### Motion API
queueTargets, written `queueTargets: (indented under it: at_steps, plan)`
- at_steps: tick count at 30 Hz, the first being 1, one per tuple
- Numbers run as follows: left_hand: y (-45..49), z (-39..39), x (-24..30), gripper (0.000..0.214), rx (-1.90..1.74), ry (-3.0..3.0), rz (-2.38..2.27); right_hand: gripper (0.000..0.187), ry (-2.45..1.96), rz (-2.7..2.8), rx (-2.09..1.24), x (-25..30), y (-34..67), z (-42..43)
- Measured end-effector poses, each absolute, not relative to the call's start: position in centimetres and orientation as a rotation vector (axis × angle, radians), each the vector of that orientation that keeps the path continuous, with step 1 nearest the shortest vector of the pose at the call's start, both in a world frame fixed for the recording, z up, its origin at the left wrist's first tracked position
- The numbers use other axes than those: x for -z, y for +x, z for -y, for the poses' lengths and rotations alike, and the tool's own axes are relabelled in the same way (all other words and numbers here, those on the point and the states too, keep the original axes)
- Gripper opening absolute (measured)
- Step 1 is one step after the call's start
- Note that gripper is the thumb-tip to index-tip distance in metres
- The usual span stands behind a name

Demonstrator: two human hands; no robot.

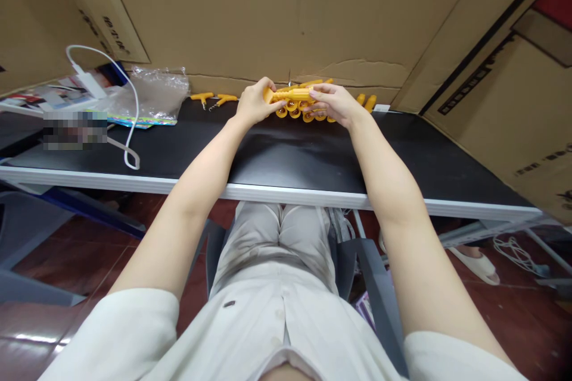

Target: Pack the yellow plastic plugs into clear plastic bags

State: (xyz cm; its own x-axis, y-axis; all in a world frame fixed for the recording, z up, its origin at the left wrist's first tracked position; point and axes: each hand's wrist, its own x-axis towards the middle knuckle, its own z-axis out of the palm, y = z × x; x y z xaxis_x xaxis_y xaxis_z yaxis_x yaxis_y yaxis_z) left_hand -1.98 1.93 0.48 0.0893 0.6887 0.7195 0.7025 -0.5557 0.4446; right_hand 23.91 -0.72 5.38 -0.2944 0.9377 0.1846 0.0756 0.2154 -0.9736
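Note:
A yellow plastic tool handle (298, 94) with a ridged grip is held level between my two hands above the back of the table. My left hand (258, 101) is closed around its wider left end, with the thumb along the near side. The fingers of my right hand (334, 102) pinch its right end. Just behind and below it lies a cluster of similar yellow pieces (294, 113) with round open ends, partly covered by my hands. Two yellow T-handled corkscrews (226, 99) with metal spirals rest left of my left hand.
Cardboard (286, 18) walls off the back of the black table (295, 161). On the left are a clear plastic bag (154, 95) and a white cable (136, 104) with its adapter. More yellow pieces (370, 102) stand right of my right hand.

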Motion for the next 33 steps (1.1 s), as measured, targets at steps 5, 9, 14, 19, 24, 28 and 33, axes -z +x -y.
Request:
queueTargets:
  at_steps: [5, 9, 14, 19, 24, 28, 33]
  plan:
    - [-1.9, -2.0, -0.6, 0.049, 1.452, -2.317, 1.527, 0.044, -1.016, 1.606, -1.144, -5.2, 23.7, 0.2]
    - [-1.9, -2.3, -0.4, 0.049, 1.484, -2.329, 1.480, 0.056, -1.046, 1.608, -1.124, -5.1, 23.4, 0.0]
    - [-1.8, -2.2, -0.3, 0.053, 1.510, -2.312, 1.437, 0.065, -1.079, 1.567, -1.135, -5.3, 23.1, 0.3]
    - [-1.5, -1.6, -0.6, 0.054, 1.551, -2.309, 1.393, 0.063, -1.107, 1.540, -1.145, -5.4, 23.2, 0.2]
    - [-1.4, -1.4, -0.6, 0.049, 1.541, -2.346, 1.381, 0.062, -1.077, 1.546, -1.158, -4.9, 23.5, -0.8]
    - [-1.6, -1.8, -0.5, 0.045, 1.535, -2.347, 1.399, 0.063, -1.098, 1.522, -1.165, -4.8, 23.4, -1.1]
    - [-1.5, -1.7, -0.6, 0.045, 1.466, -2.352, 1.453, 0.051, -1.056, 1.495, -1.204, -5.1, 23.2, -0.5]
